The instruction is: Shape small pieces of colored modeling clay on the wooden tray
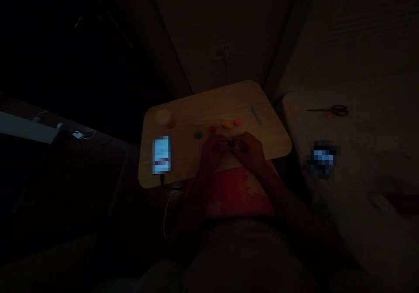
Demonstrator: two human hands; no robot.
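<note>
The light is very dim. My left hand (212, 150) and my right hand (251, 151) meet over the front edge of a small wooden table (186, 162). Between their fingertips is a small dark purple lump (231, 144) that looks like modelling clay. The fingers of both hands are closed around it, though their detail is lost in shadow. Just beyond my hands lie a green lump (197, 134), a red lump (212, 128), an orange-yellow piece (227, 124) and a pink lump (237, 122). A flat blue-green stick (256, 114) rests farther right.
A lidded tub (163, 118) stands at the table's back left, with a lit phone (161, 155) and its cable in front. On a pale surface to the right lie scissors (338, 110) and a blurred lit device (323, 159). A wall socket (223, 50) is behind.
</note>
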